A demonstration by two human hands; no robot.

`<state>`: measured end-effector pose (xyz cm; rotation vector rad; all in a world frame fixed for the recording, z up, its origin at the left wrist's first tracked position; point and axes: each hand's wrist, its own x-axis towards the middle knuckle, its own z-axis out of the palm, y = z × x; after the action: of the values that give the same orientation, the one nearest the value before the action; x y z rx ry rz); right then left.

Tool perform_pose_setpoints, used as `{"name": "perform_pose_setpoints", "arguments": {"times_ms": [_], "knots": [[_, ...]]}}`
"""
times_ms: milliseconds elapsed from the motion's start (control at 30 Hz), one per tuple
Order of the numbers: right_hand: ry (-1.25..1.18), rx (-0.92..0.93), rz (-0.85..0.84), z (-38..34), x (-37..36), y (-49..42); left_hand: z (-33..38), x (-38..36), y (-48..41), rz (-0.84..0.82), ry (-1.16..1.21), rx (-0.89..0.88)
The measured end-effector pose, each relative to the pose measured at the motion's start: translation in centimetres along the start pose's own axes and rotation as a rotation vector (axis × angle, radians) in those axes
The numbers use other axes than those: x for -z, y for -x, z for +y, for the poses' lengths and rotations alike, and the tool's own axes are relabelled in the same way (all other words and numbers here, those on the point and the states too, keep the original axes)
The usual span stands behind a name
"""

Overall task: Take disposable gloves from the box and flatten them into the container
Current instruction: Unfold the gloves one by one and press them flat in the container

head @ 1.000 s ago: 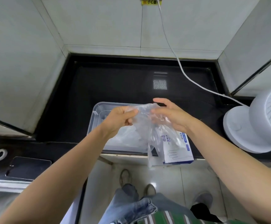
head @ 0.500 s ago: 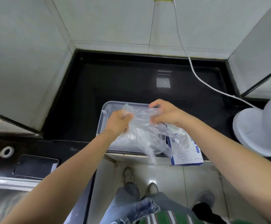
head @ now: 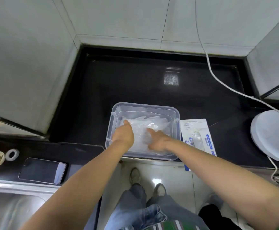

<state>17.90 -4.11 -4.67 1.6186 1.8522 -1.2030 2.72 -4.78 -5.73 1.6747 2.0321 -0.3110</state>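
Observation:
A clear plastic container [head: 177, 117] sits on the black counter near its front edge, with thin transparent gloves [head: 152, 124] lying inside. Both my hands reach down into it. My left hand [head: 124, 134] lies on the gloves at the container's left side, fingers pointing away from me. My right hand [head: 158, 140] presses on the gloves near the middle, fingers stretched forward. The white-and-blue glove box [head: 200, 138] lies flat just right of the container, a glove poking from its slot.
A white fan [head: 273, 135] stands at the right with its cable [head: 208, 63] running up the wall. A phone [head: 42, 170], a tape roll [head: 12, 154] and a steel sink [head: 10, 211] are at the left. Tiled walls enclose the counter.
Both hands held a glove in the air above the container before; now they have come down into the container and lie on the gloves. The camera has tilted lower.

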Motion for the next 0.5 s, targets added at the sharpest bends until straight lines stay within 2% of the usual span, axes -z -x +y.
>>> {"name": "perform_pose_setpoints", "arguments": {"times_ms": [67,133,200,267,367,433,500], "knots": [[-0.01,-0.028,0.016,-0.2,-0.4,-0.5,0.5,0.2,0.3,0.127,-0.104,-0.037],[-0.004,-0.041,0.029,-0.4,-0.8,-1.1,1.2,0.3,0.6,0.439,-0.204,-0.2],[-0.008,-0.053,0.011,-0.4,-1.1,-1.6,2.1,0.6,0.8,0.6,-0.114,-0.373],[-0.043,-0.061,-0.004,-0.2,-1.3,-1.8,2.6,0.9,0.4,0.404,0.037,-0.369],[-0.059,-0.065,-0.003,-0.1,-1.1,-1.8,2.2,0.5,-0.8,-0.1,0.104,-0.167],[-0.083,-0.045,0.064,-0.3,-0.8,-1.6,1.2,-0.1,-1.6,-0.271,0.143,-0.065],[-0.13,0.033,0.204,-0.5,-0.5,-1.7,0.6,-0.5,-1.9,-0.341,0.164,-0.039]]}}
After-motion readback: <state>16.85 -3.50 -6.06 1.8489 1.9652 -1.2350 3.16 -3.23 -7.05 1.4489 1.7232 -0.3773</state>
